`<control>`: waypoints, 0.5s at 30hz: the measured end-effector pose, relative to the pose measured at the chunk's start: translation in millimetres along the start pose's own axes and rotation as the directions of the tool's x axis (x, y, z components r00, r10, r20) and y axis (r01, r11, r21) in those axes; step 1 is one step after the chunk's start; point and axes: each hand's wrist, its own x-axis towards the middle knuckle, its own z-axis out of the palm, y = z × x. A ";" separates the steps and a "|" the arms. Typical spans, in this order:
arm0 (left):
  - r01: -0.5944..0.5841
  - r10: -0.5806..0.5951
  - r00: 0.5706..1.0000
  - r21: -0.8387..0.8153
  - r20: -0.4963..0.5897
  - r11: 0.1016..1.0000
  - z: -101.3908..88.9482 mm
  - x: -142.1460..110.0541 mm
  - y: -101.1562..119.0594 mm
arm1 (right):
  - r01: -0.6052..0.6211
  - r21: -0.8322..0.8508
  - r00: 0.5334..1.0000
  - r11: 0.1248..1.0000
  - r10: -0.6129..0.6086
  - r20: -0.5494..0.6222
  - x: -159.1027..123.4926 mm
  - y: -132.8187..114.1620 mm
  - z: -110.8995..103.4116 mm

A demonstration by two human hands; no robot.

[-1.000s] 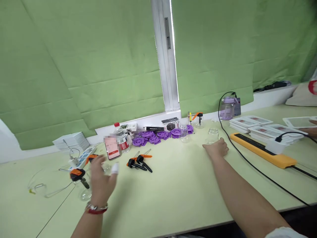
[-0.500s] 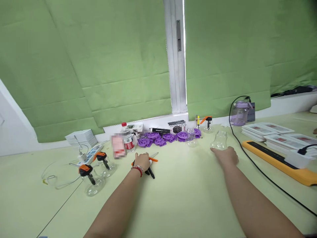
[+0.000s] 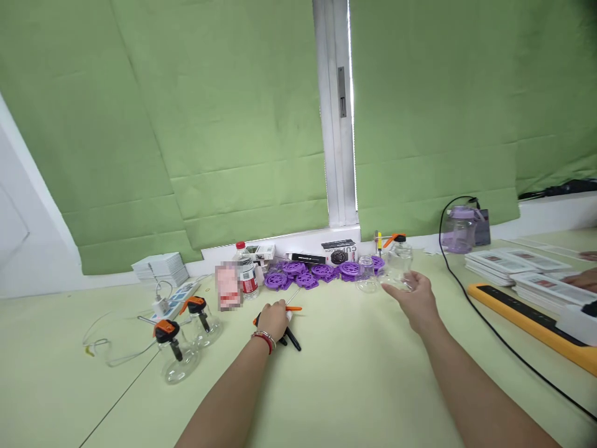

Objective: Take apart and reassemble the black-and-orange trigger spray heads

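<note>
My right hand (image 3: 417,302) is closed around the lower part of a clear, open-necked bottle (image 3: 399,264), held near the back of the table. Lower and to the left, my left hand (image 3: 274,322) is closed over a black-and-orange lever top (image 3: 257,319); its fingertips are partly hidden. A second lever top (image 3: 292,338) lies beside it, its black stem showing below the hand. Another clear bottle (image 3: 367,280) stands between the hands. On the left stand two bottles fitted with such tops, the front bottle (image 3: 181,364) and the rear bottle (image 3: 208,333).
Purple plastic parts (image 3: 308,277) lie along the back, near a red-capped drink bottle (image 3: 247,274) and a phone (image 3: 229,287). At right are a yellow power strip (image 3: 527,323), a black cable (image 3: 485,326), stacked white packs (image 3: 536,264) and another person's hand (image 3: 583,279).
My left hand has moved right from the fitted bottles and down onto the lever tops. My right hand has taken the clear bottle from its place and raised it slightly.
</note>
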 end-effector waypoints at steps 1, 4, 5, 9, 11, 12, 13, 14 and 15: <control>0.010 -0.010 1.000 -0.021 -0.017 1.000 1.0 -0.6 -0.5 | 0.003 0.040 0.997 0.999 -0.006 0.078 -5.0 -3.2 3.0; 0.020 -0.028 0.997 -0.102 -0.078 0.995 2.3 -3.3 -2.4 | -0.013 0.141 0.951 0.990 -0.031 0.307 -19.3 -10.2 10.3; 0.018 -0.032 0.994 -0.133 -0.102 0.991 1.8 -4.4 -2.9 | -0.029 0.168 0.928 0.985 -0.035 0.370 -23.3 -11.8 12.0; 0.020 -0.080 0.975 -0.272 -0.209 0.962 -5.7 -6.5 -1.3 | -0.182 0.289 0.842 0.940 -0.003 0.539 -35.0 -16.5 15.2; 0.071 -0.203 0.957 -0.510 -0.209 0.857 -11.0 -5.4 2.1 | -0.303 0.347 0.790 0.887 0.030 0.612 -38.3 -18.3 15.4; 0.104 -0.273 0.947 -0.641 -0.171 0.760 -13.5 -4.7 4.2 | -0.356 0.366 0.764 0.860 0.042 0.644 -39.5 -19.2 15.4; 0.136 -0.327 0.938 -0.747 -0.115 0.651 -15.7 -4.2 6.2 | -0.394 0.373 0.744 0.840 0.054 0.666 -40.4 -20.0 15.4; 0.166 -0.356 0.933 -0.813 -0.053 0.558 -17.4 -4.1 8.1 | -0.418 0.371 0.732 0.830 0.066 0.678 -41.2 -20.8 15.5; 0.189 -0.355 0.935 -0.843 -0.003 0.504 -18.7 -4.6 9.6 | -0.431 0.357 0.723 0.829 0.081 0.686 -42.0 -21.5 15.6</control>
